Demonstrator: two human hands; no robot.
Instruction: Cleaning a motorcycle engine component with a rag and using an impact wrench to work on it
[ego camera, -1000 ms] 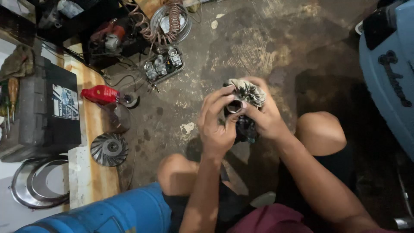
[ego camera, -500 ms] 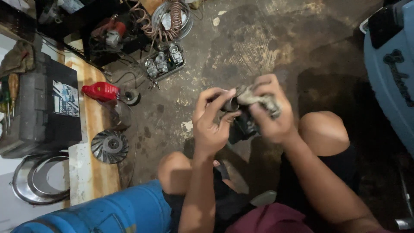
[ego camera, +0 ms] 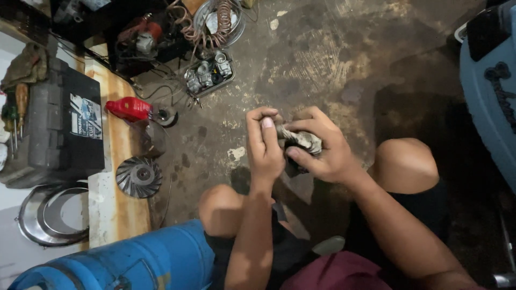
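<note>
My left hand (ego camera: 266,145) and my right hand (ego camera: 322,147) are closed together around a small dark metal part (ego camera: 296,146) wrapped in a dirty grey rag (ego camera: 307,139). I hold it above the stained concrete floor, in front of my bare knees. The right hand's fingers cup the rag over the part. The left hand's fingers pinch its left side. Most of the part is hidden by the rag and fingers.
A finned metal disc (ego camera: 138,176) lies on a wooden board at left, near a red tool (ego camera: 129,108) and a black case (ego camera: 59,126). A tray of small metal parts (ego camera: 208,72) sits farther out. A blue drum (ego camera: 129,260) is near my left knee.
The finned face of the part showed a second ago; the rag has since been pulled over it. Both hands shifted slightly lower and closed tighter around it.
</note>
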